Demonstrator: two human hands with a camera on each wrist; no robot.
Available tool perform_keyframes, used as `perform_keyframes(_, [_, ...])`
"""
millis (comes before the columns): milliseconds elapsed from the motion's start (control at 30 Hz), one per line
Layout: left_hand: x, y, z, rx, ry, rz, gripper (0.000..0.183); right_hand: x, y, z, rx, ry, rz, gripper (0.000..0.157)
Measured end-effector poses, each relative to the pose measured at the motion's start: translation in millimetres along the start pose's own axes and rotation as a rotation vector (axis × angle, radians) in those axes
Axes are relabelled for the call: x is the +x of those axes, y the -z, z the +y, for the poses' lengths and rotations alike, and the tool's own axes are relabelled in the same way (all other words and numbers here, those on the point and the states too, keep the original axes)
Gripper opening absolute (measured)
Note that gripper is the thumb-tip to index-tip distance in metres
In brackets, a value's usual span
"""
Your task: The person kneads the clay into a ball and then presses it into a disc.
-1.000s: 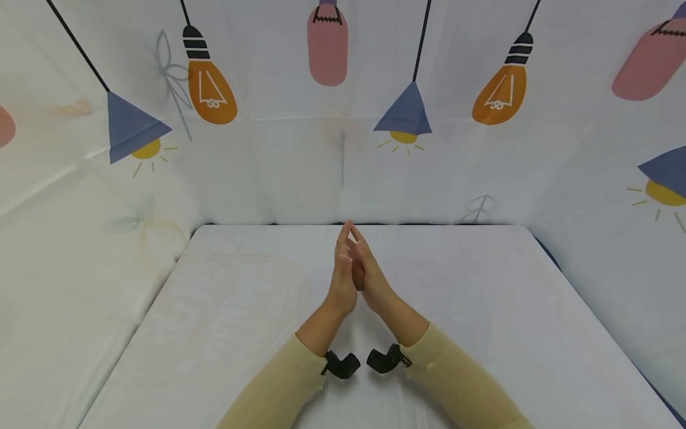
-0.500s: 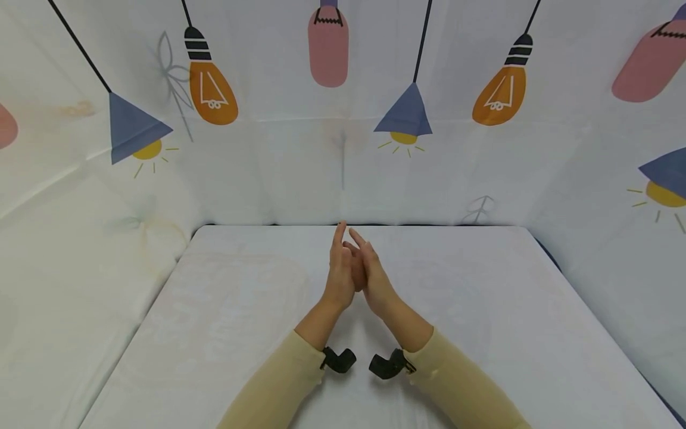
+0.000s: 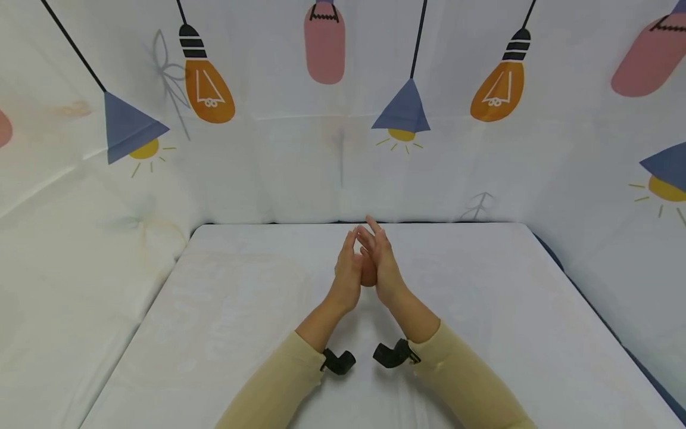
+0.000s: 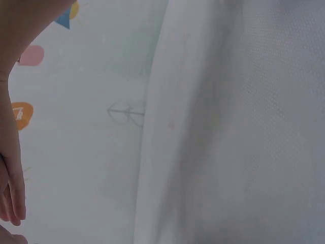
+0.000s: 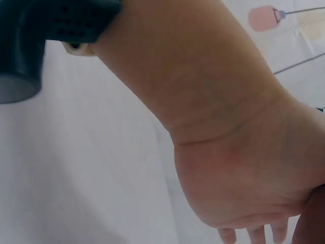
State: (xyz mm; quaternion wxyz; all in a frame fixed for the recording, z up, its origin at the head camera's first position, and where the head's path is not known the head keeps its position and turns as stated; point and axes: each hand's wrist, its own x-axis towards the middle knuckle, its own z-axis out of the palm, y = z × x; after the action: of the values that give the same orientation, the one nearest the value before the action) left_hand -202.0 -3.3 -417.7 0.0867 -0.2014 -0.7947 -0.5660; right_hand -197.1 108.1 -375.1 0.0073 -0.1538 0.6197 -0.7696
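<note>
In the head view my left hand (image 3: pixel 345 277) and right hand (image 3: pixel 388 268) face each other palm to palm above the white table (image 3: pixel 257 310). Their fingers are nearly straight and point up and away, the right fingertips reaching higher than the left. A small smooth reddish-brown rounded thing (image 3: pixel 368 271) is pressed between the palms, its lower end showing; its kind I cannot tell. Part of this rounded thing (image 5: pixel 312 223) also shows at the lower right of the right wrist view, below a bare wrist. At the left edge of the left wrist view, fingers (image 4: pixel 18 198) hang downward.
Behind the table hangs a white cloth (image 3: pixel 300 167) printed with lamps and bulbs. It continues along both sides. Black wrist cameras, one left (image 3: pixel 339 361) and one right (image 3: pixel 392 354), stick out from the pale yellow sleeves.
The palms slide against each other: half a second ago the left fingertips stood higher, now the right ones do. The hands have shifted slightly right, with the rounded thing still between them.
</note>
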Motion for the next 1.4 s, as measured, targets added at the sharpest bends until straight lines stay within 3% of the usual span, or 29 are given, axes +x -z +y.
perform_keyframes(233, [-4.3, -2.3, 4.3, -0.197, -0.007, -0.123, 0.104, 7.8, 7.3, 3.3, -0.036, 0.024, 0.068, 0.075])
perform_keyframes(433, [-7.4, -6.0, 4.7, -0.278, -0.024, -0.183, 0.099, 14.1, 12.0, 8.2, -0.074, 0.003, 0.098, 0.068])
perform_keyframes(667, [-8.3, -7.5, 8.3, -0.440, -0.032, -0.110, 0.084, 19.1, 12.9, 18.9, -0.117, -0.033, 0.075, 0.067])
perform_keyframes(867, [-6.7, -5.0, 8.6, -0.446, -0.024, -0.014, 0.086, 14.7, 6.6, 27.3, -0.128, -0.064, -0.004, 0.070])
perform_keyframes(1100, [-5.5, -2.2, 9.1, -0.445, 0.017, 0.060, 0.091, 6.0, -2.8, 28.0, -0.169, 0.032, -0.088, 0.068])
perform_keyframes(1400, [-2.1, 0.6, 3.3, -0.453, 0.080, 0.082, 0.090, -0.4, -4.9, 25.2, -0.160, 0.109, -0.168, 0.077])
